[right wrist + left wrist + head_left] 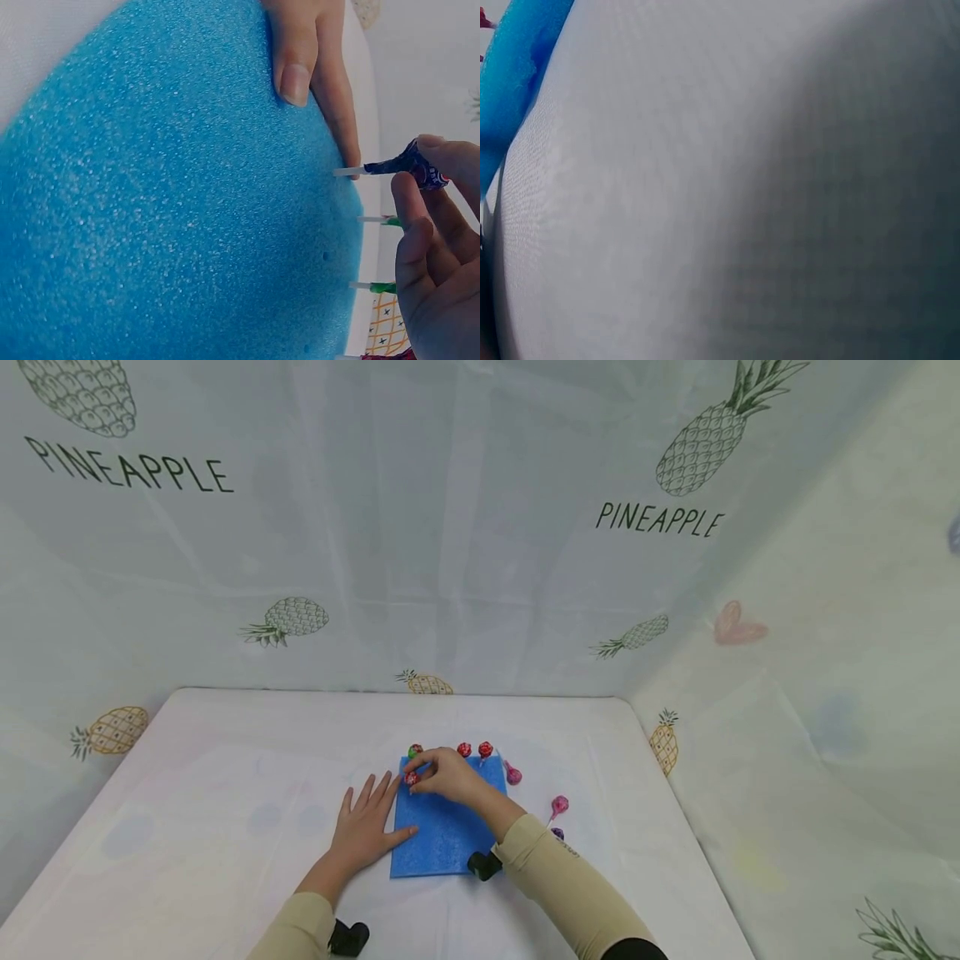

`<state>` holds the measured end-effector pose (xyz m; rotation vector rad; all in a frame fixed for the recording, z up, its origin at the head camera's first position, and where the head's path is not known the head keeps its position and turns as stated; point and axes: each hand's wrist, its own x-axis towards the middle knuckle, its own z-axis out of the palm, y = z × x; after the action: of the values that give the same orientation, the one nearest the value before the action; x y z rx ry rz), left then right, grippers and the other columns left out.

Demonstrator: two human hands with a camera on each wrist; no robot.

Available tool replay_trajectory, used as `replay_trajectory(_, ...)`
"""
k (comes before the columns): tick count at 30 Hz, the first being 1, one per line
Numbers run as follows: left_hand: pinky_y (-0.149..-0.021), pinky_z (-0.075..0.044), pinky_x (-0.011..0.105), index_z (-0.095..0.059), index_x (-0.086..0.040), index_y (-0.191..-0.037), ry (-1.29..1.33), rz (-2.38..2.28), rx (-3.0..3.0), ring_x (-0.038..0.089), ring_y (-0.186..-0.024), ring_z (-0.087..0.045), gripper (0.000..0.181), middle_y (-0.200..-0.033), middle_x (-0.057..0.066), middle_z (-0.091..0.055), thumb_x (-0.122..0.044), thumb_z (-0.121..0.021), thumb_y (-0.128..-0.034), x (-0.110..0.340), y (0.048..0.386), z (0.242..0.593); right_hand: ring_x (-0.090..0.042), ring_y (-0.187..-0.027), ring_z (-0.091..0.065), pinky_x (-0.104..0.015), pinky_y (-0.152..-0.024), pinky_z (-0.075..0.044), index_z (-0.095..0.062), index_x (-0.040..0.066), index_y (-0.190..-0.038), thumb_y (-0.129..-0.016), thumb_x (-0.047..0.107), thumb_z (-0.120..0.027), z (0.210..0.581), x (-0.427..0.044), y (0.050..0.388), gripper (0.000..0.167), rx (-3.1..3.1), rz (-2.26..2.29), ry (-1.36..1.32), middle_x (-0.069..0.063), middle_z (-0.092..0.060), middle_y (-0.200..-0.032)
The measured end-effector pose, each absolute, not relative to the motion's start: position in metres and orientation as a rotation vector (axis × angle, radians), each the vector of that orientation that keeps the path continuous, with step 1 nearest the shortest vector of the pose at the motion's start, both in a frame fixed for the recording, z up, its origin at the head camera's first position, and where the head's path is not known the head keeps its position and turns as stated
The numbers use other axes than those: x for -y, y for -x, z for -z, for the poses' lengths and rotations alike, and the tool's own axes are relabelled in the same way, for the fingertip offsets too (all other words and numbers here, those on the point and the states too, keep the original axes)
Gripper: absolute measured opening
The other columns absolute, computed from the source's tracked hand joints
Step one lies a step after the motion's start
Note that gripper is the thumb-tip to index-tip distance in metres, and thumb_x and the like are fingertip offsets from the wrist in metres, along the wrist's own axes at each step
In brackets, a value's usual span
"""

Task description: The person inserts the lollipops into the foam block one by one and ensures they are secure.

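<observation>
Pale cloth (450, 543) printed with pineapples rises behind a white-covered worktop (225, 827), where a blue foam block (442, 839) lies flat. Most of the left wrist view is blurred, shadowed pale fabric, with just a strip of the foam at its upper left corner.

Reaching in from below, the left hand (367, 831) lies palm down at the block's left side, its fingers straight and spread, the thumb over the foam. From the other side, the right hand (447, 774) arches above the block's far left corner, its fingers pinching the wrapped head of a lollipop (424, 169), dark blue in the right wrist view. Its white stick points towards the foam's edge, beside a left fingertip; whether the tip is in the foam, I cannot tell.

Along the far edge stand 2 red lollipops (475, 749) and a red-and-green lollipop (414, 751). To the right are 2 pink lollipops (559, 805) and a purple lollipop (557, 833), partly hidden by the right sleeve (573, 885).
</observation>
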<state>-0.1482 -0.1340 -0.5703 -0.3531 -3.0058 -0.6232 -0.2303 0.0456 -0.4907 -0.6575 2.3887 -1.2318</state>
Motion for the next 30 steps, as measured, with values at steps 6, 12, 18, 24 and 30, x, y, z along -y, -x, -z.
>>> replay_trajectory(6, -0.111, -0.003, 0.065, -0.029, -0.008, -0.154, 0.353, 0.605, 3.027, 0.040, -0.145, -0.013, 0.097, -0.158, 0.016, -0.026, -0.069, -0.058, -0.0839, 0.134, 0.149, 0.573, -0.010, -0.065, -0.056, -0.023, -0.055, -0.049, -0.076, 0.013, -0.105, -0.082, 0.014, -0.080, 0.493, -0.046, 0.230, 0.022, -2.422, 1.220, 0.634, 0.008, -0.065, -0.091)
replay_trajectory(12, -0.111, -0.002, 0.066, -0.028, -0.009, -0.154, 0.349, 0.621, 3.032, 0.041, -0.145, -0.013, 0.097, -0.158, 0.016, -0.025, -0.069, -0.058, -0.0836, 0.134, 0.150, 0.576, -0.011, -0.071, -0.056, -0.023, -0.058, -0.049, -0.076, 0.014, -0.105, -0.083, 0.016, -0.079, 0.493, -0.046, 0.230, 0.022, -2.454, 1.188, 0.616, 0.009, -0.065, -0.096)
replay_trajectory(18, -0.111, 0.001, 0.065, -0.024, -0.010, -0.156, 0.345, 0.615, 3.065, 0.040, -0.146, -0.009, 0.098, -0.159, 0.016, -0.022, -0.068, -0.058, -0.0840, 0.135, 0.152, 0.577, -0.010, -0.072, -0.057, -0.023, -0.059, -0.049, -0.074, 0.014, -0.112, -0.084, 0.017, -0.078, 0.489, -0.048, 0.223, 0.028, -2.453, 1.177, 0.631, -0.004, -0.062, -0.100)
replay_trajectory(24, -0.111, -0.003, 0.066, -0.029, -0.009, -0.154, 0.343, 0.606, 3.033, 0.042, -0.145, -0.013, 0.097, -0.157, 0.017, -0.026, -0.069, -0.058, -0.0831, 0.134, 0.150, 0.574, -0.009, -0.082, -0.063, -0.025, -0.070, -0.053, -0.071, 0.013, -0.118, -0.085, 0.013, -0.077, 0.489, -0.058, 0.211, 0.034, -2.402, 1.344, 0.633, -0.001, -0.065, -0.099)
replay_trajectory(30, -0.111, -0.003, 0.066, -0.029, -0.008, -0.154, 0.336, 0.610, 3.039, 0.042, -0.145, -0.013, 0.097, -0.157, 0.018, -0.026, -0.068, -0.059, -0.0831, 0.133, 0.148, 0.571, -0.014, -0.089, -0.066, -0.031, -0.075, -0.054, -0.070, 0.013, -0.119, -0.085, 0.010, -0.076, 0.492, -0.073, 0.200, 0.035, -2.349, 1.468, 0.578, -0.010, -0.071, -0.102)
